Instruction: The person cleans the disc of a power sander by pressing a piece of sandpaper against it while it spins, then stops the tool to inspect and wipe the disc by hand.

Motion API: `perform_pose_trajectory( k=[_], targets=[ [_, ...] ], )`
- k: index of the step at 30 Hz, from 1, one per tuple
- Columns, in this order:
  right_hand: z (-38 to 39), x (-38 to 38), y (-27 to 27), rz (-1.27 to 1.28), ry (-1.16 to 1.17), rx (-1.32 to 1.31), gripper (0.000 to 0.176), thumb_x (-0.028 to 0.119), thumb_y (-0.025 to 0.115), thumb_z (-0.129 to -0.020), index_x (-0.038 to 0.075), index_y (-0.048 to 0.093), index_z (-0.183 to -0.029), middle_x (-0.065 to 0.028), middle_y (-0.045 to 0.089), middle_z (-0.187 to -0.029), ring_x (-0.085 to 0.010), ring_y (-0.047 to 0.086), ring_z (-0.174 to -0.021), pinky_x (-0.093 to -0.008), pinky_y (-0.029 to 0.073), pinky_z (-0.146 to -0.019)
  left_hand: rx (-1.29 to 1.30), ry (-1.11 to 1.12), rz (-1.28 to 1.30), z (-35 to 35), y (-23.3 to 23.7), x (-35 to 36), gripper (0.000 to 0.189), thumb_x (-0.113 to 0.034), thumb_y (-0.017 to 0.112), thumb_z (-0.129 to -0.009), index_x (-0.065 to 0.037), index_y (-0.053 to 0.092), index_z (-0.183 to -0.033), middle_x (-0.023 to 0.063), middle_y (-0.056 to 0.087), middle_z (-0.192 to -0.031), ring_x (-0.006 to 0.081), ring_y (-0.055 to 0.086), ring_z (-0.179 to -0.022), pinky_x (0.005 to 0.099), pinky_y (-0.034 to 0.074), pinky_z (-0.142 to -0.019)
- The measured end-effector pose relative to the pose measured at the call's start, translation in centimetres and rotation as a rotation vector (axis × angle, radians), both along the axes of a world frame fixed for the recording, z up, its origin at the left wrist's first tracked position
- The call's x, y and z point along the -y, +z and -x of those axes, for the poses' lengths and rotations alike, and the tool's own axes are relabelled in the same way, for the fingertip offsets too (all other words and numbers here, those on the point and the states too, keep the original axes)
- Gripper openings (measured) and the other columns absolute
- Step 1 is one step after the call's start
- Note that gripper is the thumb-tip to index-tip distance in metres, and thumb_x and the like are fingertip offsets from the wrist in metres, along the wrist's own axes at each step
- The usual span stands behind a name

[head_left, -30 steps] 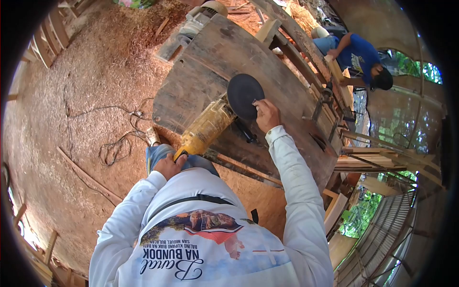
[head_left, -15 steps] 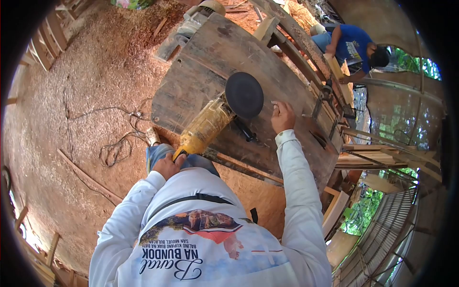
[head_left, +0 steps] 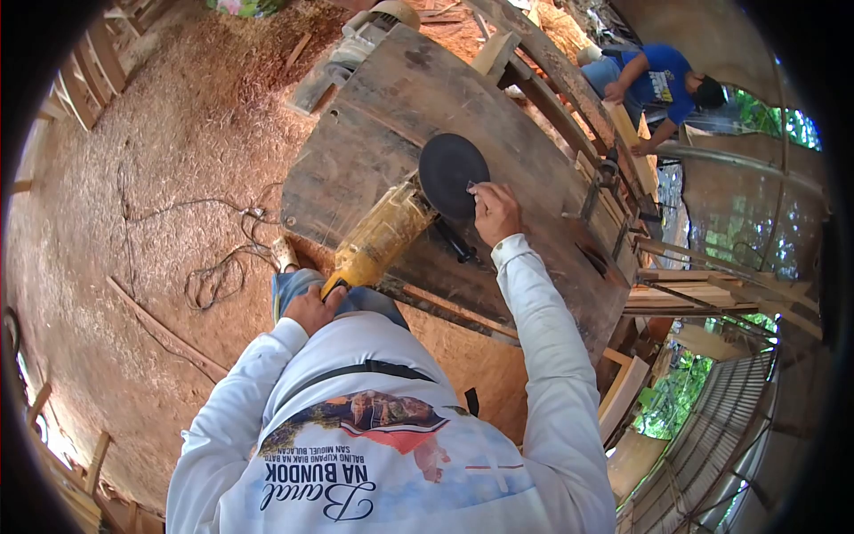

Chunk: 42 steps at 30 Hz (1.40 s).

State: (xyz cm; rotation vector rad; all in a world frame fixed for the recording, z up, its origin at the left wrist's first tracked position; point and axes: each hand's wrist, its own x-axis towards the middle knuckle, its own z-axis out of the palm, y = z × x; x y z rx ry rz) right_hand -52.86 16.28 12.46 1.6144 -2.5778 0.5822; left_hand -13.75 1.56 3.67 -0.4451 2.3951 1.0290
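Note:
My left hand (head_left: pixel 310 309) is wrapped round the rear end of a yellow angle grinder (head_left: pixel 381 238), close to my waist. The grinder lies on the wooden workbench (head_left: pixel 356 142) with its dark round disc (head_left: pixel 447 169) facing up. A black side handle (head_left: pixel 456 243) sticks out below the disc. My right hand (head_left: pixel 498 214) is at the disc's right edge, thumb and fingers pinched. A small pale thing shows at the fingertips over the disc, too small to make out.
Across the bench, a person in a blue shirt (head_left: pixel 658 84) bends over a wooden board (head_left: pixel 627 129). A clamp (head_left: pixel 608 169) sits by the bench's right edge. On the shavings-covered floor lie a cable (head_left: pixel 213 278) and a wooden strip (head_left: pixel 165 327). Planks (head_left: pixel 680 294) are stacked at right.
My right hand has moved left from beside the disc to its right edge, fingertips now over it. My left hand and the grinder stay put. The other person's head and arms have shifted slightly.

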Motion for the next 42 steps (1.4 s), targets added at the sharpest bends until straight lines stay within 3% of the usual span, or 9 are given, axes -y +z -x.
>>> perform_pose_trajectory(
  k=[10, 19, 42],
  targets=[
    [-0.6, 0.6, 0.1, 0.016, 0.031, 0.015, 0.020, -0.006, 0.066, -0.080, 0.007, 0.072, -0.093, -0.0076, 0.074, -0.099, -0.0303, 0.067, -0.093, -0.0407, 0.056, -0.082, 0.080, 0.061, -0.058, 0.5, 0.9, 0.3, 0.047, -0.054, 0.031, -0.107, -0.029, 0.053, -0.139, 0.0324, 0.059, -0.121, 0.0525, 0.067, -0.096, 0.0555, 0.055, -0.082],
    [-0.7, 1.4, 0.2, 0.040, 0.065, 0.031, 0.020, -0.008, 0.065, -0.081, 0.006, 0.069, -0.094, -0.0087, 0.074, -0.099, -0.0314, 0.068, -0.092, -0.0417, 0.056, -0.080, -0.024, -0.034, 0.024, 0.0, 0.1, 0.3, 0.037, -0.042, 0.036, -0.108, -0.031, 0.049, -0.141, 0.0322, 0.059, -0.114, 0.0491, 0.069, -0.085, 0.0543, 0.057, -0.070],
    [-0.1, 2.4, -0.1, 0.037, 0.084, 0.040, 0.022, -0.010, 0.064, -0.078, 0.005, 0.069, -0.094, -0.0092, 0.074, -0.098, -0.0313, 0.068, -0.093, -0.0411, 0.056, -0.081, 0.007, 0.002, -0.009, 0.3, 0.9, 0.5, 0.039, -0.047, 0.034, -0.108, -0.033, 0.051, -0.140, 0.0308, 0.058, -0.118, 0.0492, 0.069, -0.090, 0.0542, 0.057, -0.075]
  ],
)
